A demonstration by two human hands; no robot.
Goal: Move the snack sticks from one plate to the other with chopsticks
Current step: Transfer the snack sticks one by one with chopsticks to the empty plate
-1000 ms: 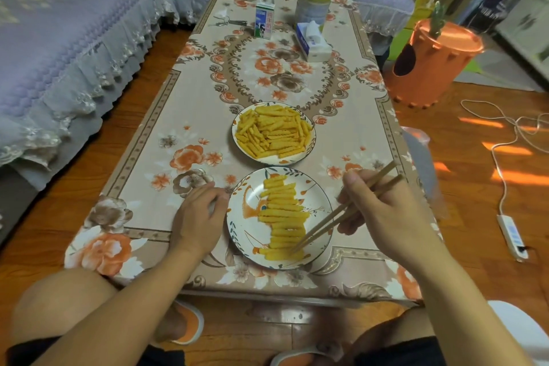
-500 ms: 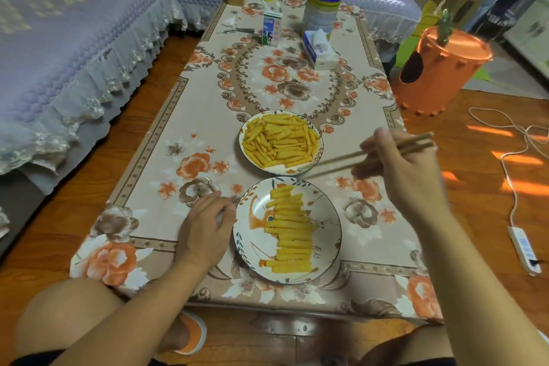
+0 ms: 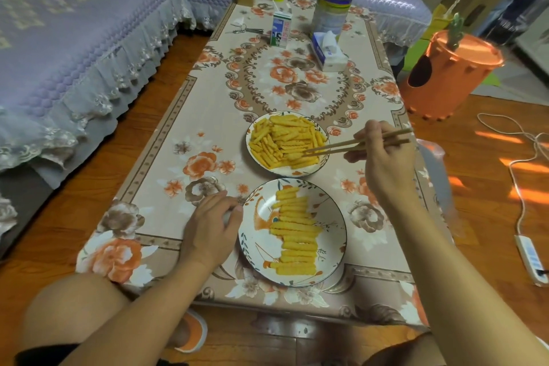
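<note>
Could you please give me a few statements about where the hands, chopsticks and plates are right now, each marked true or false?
1. The right hand holds the chopsticks. True.
2. The chopstick tips reach over the near plate. False: they are over the far plate, among its heaped snack sticks.
3. The left hand rests beside the near plate's left rim. True.
4. The near plate holds no sticks. False: a row of sticks lies across it.
5. The milk carton lies flat. False: it stands upright.
</note>
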